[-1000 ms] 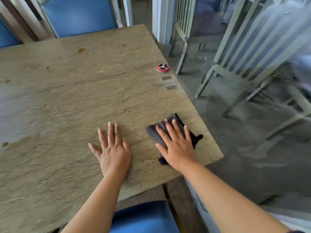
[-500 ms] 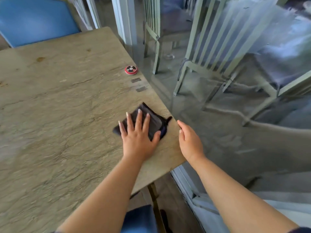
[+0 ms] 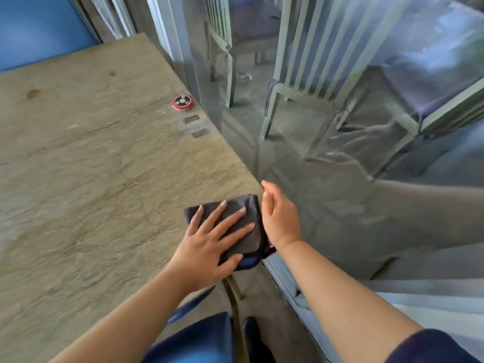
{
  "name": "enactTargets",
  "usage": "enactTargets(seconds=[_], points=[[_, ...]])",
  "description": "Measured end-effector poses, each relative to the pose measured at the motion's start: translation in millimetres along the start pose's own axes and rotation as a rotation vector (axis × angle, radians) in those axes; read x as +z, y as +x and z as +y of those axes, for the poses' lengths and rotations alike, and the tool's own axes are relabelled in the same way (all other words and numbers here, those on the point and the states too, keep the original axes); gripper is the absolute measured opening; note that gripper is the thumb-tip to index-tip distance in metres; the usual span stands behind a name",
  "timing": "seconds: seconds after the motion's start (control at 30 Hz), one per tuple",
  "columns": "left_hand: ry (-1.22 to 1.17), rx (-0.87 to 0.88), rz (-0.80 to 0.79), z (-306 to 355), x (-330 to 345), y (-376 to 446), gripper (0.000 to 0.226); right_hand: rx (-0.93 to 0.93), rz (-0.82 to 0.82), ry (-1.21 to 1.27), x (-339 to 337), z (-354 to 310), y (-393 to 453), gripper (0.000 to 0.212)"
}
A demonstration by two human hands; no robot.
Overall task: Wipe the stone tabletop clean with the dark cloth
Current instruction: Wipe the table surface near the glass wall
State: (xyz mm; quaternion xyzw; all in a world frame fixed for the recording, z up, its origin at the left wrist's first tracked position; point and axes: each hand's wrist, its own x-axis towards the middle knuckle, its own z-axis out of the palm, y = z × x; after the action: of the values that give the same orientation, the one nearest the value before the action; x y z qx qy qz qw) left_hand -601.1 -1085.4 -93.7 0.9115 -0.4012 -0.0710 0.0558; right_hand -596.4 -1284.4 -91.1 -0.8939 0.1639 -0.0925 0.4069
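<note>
Stone table (image 3: 86, 163): left hand (image 3: 209, 247) presses flat on the dark cloth (image 3: 246, 231) at the near right corner; right hand (image 3: 280, 218) hangs open beside it.

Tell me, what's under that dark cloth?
The dark folded cloth lies on the beige stone tabletop at its right corner, under the flat left hand. Whether crumbs or dirt sit beneath is hidden.

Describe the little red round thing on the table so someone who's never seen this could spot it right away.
Start at the stone tabletop and follow its right edge away from the hands. Near that edge, beyond two small grey plates, lies the red disc. It is the only red, round thing there, with a black face and pale dots.
</note>
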Motion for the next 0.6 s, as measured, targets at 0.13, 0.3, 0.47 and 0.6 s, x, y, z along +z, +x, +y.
enactTargets(seconds=[0.13,0.3,0.47,0.6], points=[[-0.004,-0.106,0.019,-32.2,-10.6,25.1,0.059,0.173,-0.092,0.256,-8.7,0.2,3.7,0.037],[-0.084,-0.459,0.039,-6.4,-14.9,84.3,0.057,0.336,-0.16,0.515,-22.3,-4.8,-0.7,0.041],[-0.046,-0.154,0.063,35.1,-2.7,38.0,0.056,0.327,-0.149,0.495,-29.1,-6.7,-9.9,0.041],[-0.13,0.072,-0.025,27.2,-5.1,-6.4,0.053,0.188,-0.058,0.164,-20.6,-16.2,-26.1,0.037]])
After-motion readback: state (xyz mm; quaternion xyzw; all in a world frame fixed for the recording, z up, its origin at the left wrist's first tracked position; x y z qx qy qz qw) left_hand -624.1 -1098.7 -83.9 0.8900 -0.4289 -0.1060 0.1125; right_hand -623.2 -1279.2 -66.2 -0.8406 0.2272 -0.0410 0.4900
